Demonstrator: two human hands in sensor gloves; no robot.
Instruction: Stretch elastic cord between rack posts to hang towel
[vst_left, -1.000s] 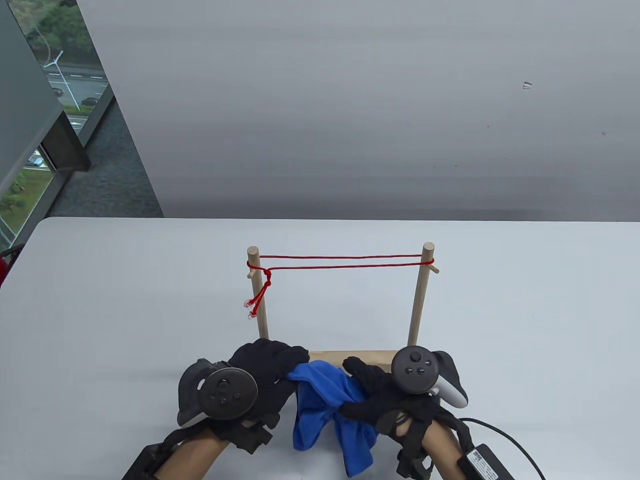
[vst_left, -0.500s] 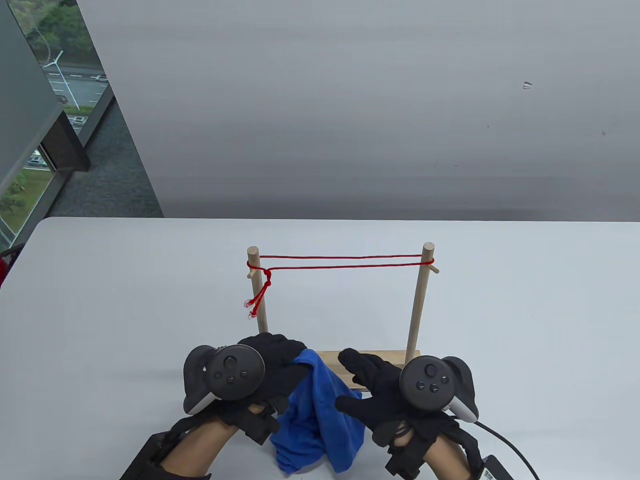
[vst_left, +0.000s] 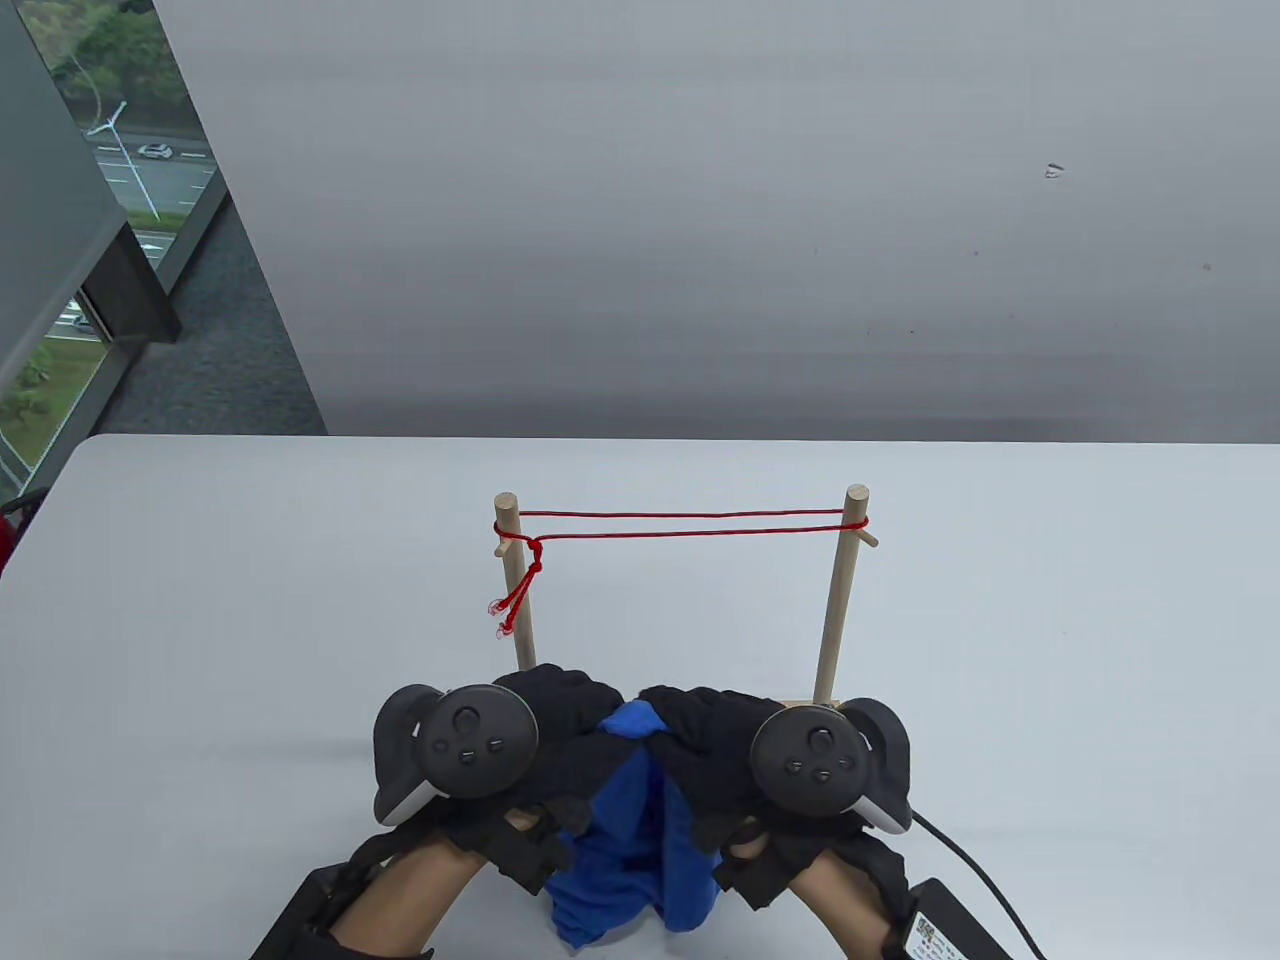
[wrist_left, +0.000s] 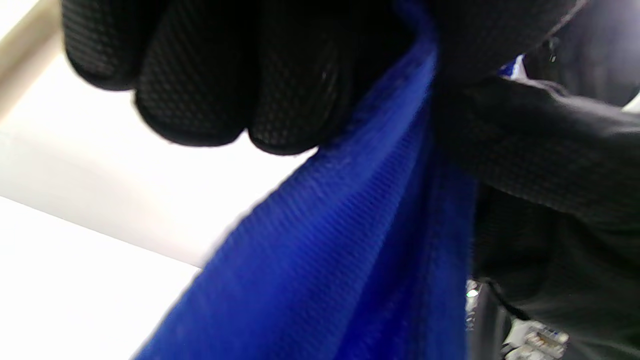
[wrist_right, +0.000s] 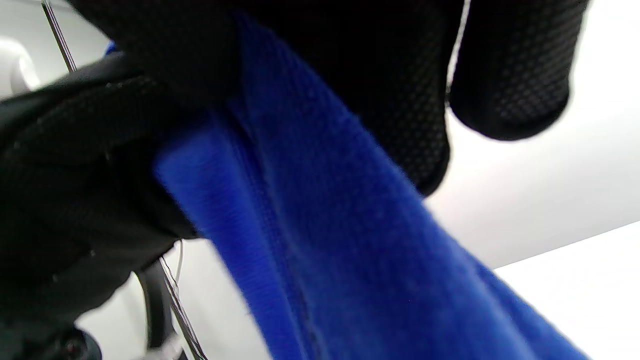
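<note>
A wooden rack stands mid-table with a left post (vst_left: 517, 590) and a right post (vst_left: 838, 590). A red elastic cord (vst_left: 690, 523) is stretched double between the post tops, knotted at the left post with loose ends hanging. A blue towel (vst_left: 630, 830) hangs bunched between my hands in front of the rack. My left hand (vst_left: 575, 715) grips its top edge, and the towel fills the left wrist view (wrist_left: 320, 260). My right hand (vst_left: 690, 720) grips the same top edge right beside it, as the right wrist view shows (wrist_right: 325, 225). The rack's base is mostly hidden behind my hands.
A white table (vst_left: 1050, 650) carries the rack. A black power adapter with its cable (vst_left: 950, 930) lies at the front right edge near my right wrist. A grey wall stands behind the table and a window is at the far left.
My right hand, open beside the towel half a second ago, has moved left and closed on the towel's top edge next to my left hand. The towel now hangs bunched lower.
</note>
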